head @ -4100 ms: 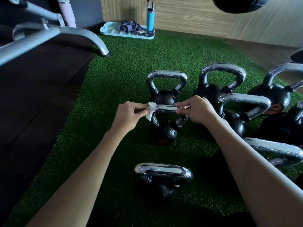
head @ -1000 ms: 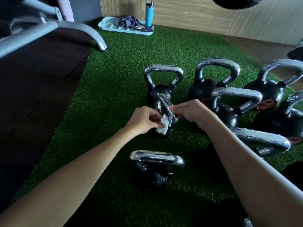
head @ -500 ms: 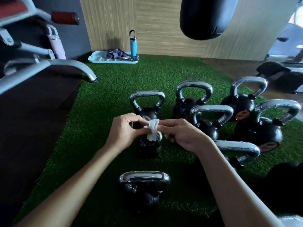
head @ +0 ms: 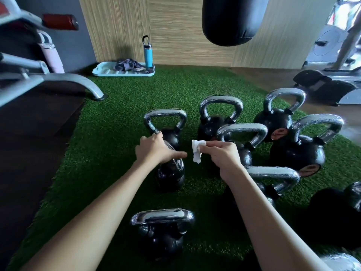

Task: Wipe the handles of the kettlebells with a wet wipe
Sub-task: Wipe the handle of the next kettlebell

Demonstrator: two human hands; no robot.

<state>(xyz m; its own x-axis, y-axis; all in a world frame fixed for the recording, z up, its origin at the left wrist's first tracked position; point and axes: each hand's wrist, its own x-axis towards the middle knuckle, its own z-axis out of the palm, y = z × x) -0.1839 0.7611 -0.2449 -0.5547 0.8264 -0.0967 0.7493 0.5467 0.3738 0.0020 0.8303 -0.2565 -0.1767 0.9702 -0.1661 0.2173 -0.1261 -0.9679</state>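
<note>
Right hand [head: 224, 156] pinches a crumpled white wet wipe [head: 197, 151]. Left hand [head: 154, 151] grips the chrome handle [head: 181, 163] of a small black kettlebell [head: 170, 178].

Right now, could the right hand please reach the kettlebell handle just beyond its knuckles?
Probably yes: the right hand, pinching the wet wipe, is just short of that handle, nothing between.

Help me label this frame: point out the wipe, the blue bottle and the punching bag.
wipe [head: 196, 153], head view, crumpled middle
blue bottle [head: 148, 56], head view, blue body
punching bag [head: 232, 20], head view, lower body
</note>
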